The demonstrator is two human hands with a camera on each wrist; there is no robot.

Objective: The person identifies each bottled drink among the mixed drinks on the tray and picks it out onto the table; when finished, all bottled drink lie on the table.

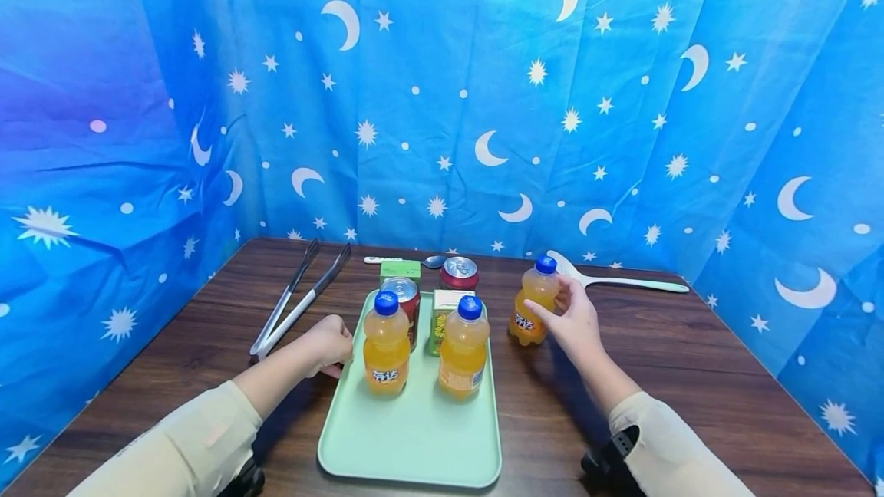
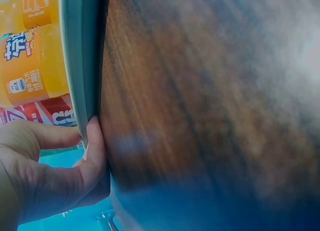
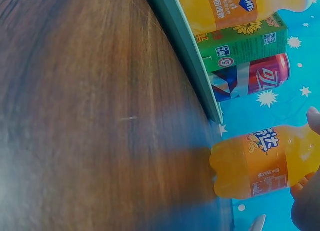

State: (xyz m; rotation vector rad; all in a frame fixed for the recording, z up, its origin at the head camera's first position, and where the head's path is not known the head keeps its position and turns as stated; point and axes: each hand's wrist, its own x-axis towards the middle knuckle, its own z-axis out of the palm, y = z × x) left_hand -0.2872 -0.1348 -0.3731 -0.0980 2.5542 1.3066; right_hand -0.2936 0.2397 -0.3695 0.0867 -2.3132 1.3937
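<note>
Three bottles (image 1: 387, 351) (image 1: 463, 355) (image 1: 535, 297), two cans (image 1: 413, 320) (image 1: 460, 274), two cartons (image 1: 400, 271) (image 1: 438, 327), one tray (image 1: 414, 439), one pair of tongs (image 1: 297, 314), one spoon (image 1: 435, 261), one long-handled utensil (image 1: 628, 282)

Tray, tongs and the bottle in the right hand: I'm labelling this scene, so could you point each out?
Tray (image 1: 414, 432): head view, bare front part.
Tongs (image 1: 298, 313): head view, silver handle.
Held bottle (image 3: 267, 163): right wrist view, label.

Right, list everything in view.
Table: 1, brown, below
Tray: 1, pale green, on table
Bottles: 3, orange, blue-capped, two on tray, one held right of it
Cans: 2, red, behind tray's bottles
Cartons: 2, green, there too
Tongs: 1, silver, left of tray
Spoon: 1, white and silver, far edge
Serving utensil: 1, white, far right
Backdrop: 1, blue, around table
Sleeves: 2, cream, forearms
Wrist devices: 2, black, wrists
Left hand: 1, bare, pinching tray rim
Right hand: 1, bare, holding bottle
</note>
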